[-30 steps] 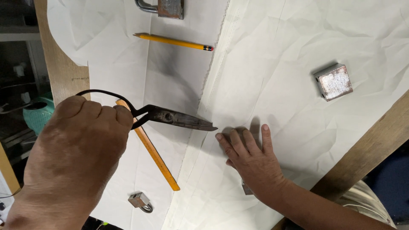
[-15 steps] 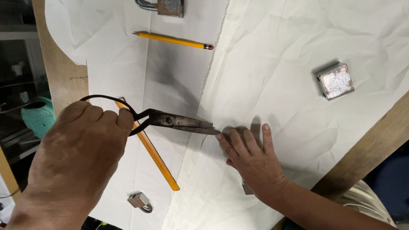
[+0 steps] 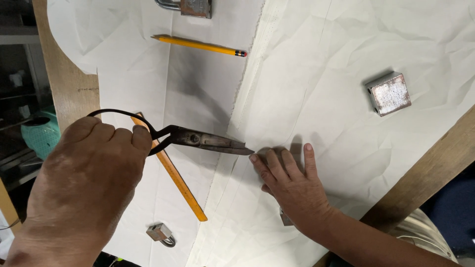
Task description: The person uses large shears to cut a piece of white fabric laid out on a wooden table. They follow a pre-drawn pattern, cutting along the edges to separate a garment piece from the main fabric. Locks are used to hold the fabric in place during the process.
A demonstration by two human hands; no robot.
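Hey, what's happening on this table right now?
A person's left hand grips dark metal shears, blades closed, tips at the edge of a sheet of white fabric. The right hand lies flat on the fabric by the tips. A metal block, a pencil and an orange ruler lie nearby.

Shears point(image 3: 198, 140) dull dark metal; cloth point(image 3: 316, 99) matt, creased, perhaps cotton.

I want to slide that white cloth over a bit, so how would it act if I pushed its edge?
The white cloth would probably bunch rather than slide: it looks thin, floppy and already creased. The metal block and the right hand pressing on it would likely pin those spots, so only the loose edge near the scissors should shift.
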